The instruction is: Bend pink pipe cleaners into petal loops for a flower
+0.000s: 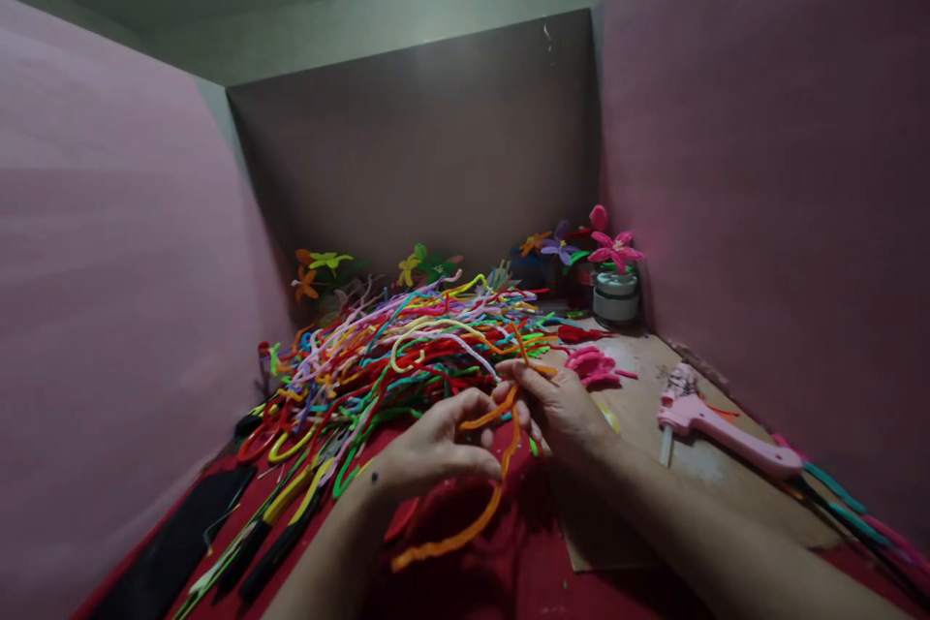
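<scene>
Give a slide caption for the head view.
Both hands bend an orange pipe cleaner before a multicoloured heap.

A fuzzy, matt orange chenille pipe cleaner [472, 523] lies over soft red cloth [501, 572]. Right of it, bare matt brown board [727, 484] carries a smooth, glossy pink plastic glue gun [719, 431]. Behind the pipe cleaner, a fuzzy multicoloured chenille pile [392, 349].

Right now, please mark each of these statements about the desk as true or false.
1. Both hands hold an orange pipe cleaner. True.
2. The pink glue gun lies left of the left hand. False: it lies to the right of the right hand.
3. A pile of mixed-colour pipe cleaners lies behind the hands. True.
4. The pink flower lies flat on the red cloth. False: it stands in a small pot at the back right.
</scene>
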Tool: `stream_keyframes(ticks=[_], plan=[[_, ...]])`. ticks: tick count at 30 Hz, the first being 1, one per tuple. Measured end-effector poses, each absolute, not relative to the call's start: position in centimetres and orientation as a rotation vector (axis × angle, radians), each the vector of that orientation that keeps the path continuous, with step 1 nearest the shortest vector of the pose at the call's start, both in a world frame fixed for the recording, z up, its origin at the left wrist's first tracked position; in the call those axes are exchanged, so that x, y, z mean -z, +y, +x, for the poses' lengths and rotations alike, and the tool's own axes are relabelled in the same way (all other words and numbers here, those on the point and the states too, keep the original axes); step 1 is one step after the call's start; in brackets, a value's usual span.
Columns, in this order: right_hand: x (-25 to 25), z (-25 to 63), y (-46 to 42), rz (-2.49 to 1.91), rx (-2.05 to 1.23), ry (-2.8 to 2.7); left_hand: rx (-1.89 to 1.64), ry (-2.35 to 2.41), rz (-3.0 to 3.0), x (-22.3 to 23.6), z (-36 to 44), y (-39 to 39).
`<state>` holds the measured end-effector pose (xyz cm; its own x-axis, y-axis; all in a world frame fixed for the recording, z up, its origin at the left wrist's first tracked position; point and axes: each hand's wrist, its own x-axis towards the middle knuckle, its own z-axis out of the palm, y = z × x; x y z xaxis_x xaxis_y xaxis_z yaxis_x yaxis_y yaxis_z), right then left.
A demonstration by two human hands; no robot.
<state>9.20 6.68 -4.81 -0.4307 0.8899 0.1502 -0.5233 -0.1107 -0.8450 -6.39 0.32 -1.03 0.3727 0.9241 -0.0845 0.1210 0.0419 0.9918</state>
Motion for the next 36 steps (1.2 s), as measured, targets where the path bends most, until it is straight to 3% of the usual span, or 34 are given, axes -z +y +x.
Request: stream_keyframes(ticks=[9, 20, 30, 36], plan=[[4.4, 9.7, 7.1, -0.529, -1.592, -1.134, -0.770, 0.900, 1.251, 2.8, -5.6, 0.2], [4.3, 9.8, 7.2, -0.559, -1.507, -1.139, -1.156, 1.359, 1.232, 0.8, -4.1, 0.6], [4.2, 9.6, 7.7, -0.485, -1.685, -0.899, -1.277, 1.484, 1.452, -4.6, -3.3, 1.7], [4.6, 9.0, 6.8, -0.570, -1.777, -0.916, -1.514, 1.416, 1.718, -10.0, -2.8, 7.5]])
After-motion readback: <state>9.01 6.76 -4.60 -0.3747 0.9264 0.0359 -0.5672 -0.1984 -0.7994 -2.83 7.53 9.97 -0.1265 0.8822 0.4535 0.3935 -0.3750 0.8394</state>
